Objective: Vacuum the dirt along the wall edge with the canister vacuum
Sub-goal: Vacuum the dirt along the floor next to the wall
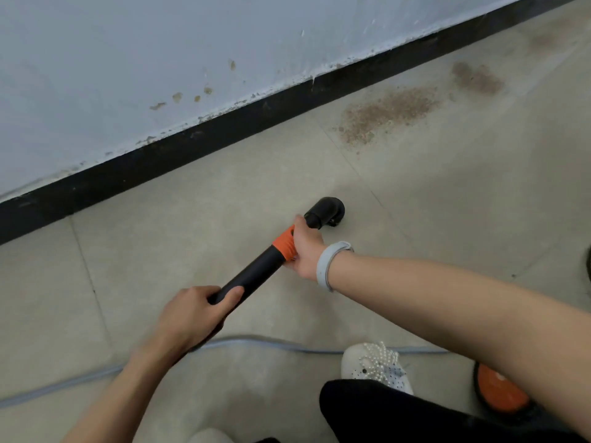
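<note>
Both hands on the black vacuum wand point(252, 276). Left hand point(192, 314) wraps its fingers round the near, lower-left end; right hand point(305, 251) curls round the orange collar point(283, 244) just behind the elbow nozzle point(326, 211). Right hand is nearer the working end.

Wand's long axis runs from near-left to far-right, roughly parallel to the black baseboard point(192, 145), not pointed at it. Elbow nozzle sits out on the tile floor point(447, 203), apart from the wall.

Dirt point(390, 113) lies farther along and to the right of the nozzle, a brown granular patch on the floor close beside the baseboard; a second, darker smudge point(476, 78) sits beyond it, farther right. So the reach needed is forward-right, along the wand's own axis, plus a slight drift toward the wall.

Hidden or unclear: nozzle mouth faces down or away, so whether it touches the floor cannot be told. A grey hose or cable point(80, 378) crosses the near floor, blurred, ends cut off. An orange and black rounded shape point(499, 391) at near right, probably the canister, is mostly behind the right forearm. White shoe point(374, 366) near centre bottom.
</note>
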### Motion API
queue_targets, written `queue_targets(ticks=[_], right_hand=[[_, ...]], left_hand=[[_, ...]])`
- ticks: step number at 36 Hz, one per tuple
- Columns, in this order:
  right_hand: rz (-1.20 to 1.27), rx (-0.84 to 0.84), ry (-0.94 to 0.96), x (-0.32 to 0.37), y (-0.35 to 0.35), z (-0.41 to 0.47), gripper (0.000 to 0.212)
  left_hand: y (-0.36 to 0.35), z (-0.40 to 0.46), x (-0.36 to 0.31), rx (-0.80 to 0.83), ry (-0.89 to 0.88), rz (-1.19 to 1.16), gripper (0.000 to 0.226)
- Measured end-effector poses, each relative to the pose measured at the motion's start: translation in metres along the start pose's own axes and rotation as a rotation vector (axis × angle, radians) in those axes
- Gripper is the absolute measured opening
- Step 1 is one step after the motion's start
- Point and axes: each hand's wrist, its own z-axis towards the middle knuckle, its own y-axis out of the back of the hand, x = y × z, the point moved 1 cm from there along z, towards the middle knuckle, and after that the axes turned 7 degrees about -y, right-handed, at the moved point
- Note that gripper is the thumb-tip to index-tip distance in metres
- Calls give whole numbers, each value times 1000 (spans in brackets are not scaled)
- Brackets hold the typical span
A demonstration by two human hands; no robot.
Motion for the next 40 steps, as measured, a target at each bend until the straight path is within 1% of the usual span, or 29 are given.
queue_targets(ticks=[3,5,7,9,12,14,18,21,24,27,29,32,34,36,38,40], right_hand=[[-81,-30,3,-7,-5,7,35],[-97,-36,-5,-14,-6,6,32],[-116,-57,-14,-19,-2,4,29],[-103,-71,-27,-24,6,1,30],[-60,-112,-50,-31,28,-1,39],[1,-147,-62,-36,48,-3,41],[87,-228,-80,-41,85,-4,48],[91,-346,-70,-41,109,-2,48],[95,-450,-71,-39,129,0,51],[115,-495,-48,-27,142,0,50],[112,-542,-9,-14,142,2,52],[114,-588,78,9,133,4,52],[82,-565,112,24,121,3,51],[28,-503,143,38,108,2,51],[-24,-413,160,49,90,3,51],[-39,-375,155,53,73,6,52]], left_hand=[[4,-12,15,6,-15,68,58],[5,-16,17,52,-27,98,61],[3,-16,10,135,-26,51,64],[-2,-15,-2,225,-33,-20,64],[-12,-12,-20,375,-55,-108,55],[-19,-9,-30,452,-94,-118,52],[-31,2,-52,542,-194,-7,56],[-41,11,-74,566,-273,104,58],[-50,22,-95,562,-351,214,62],[-58,31,-111,537,-391,234,60],[-60,36,-119,483,-396,228,59],[-58,45,-126,345,-399,241,65],[-55,49,-126,253,-390,231,68],[-49,52,-122,182,-360,218,67],[-42,56,-114,123,-317,205,67],[-34,58,-103,82,-276,192,68]])
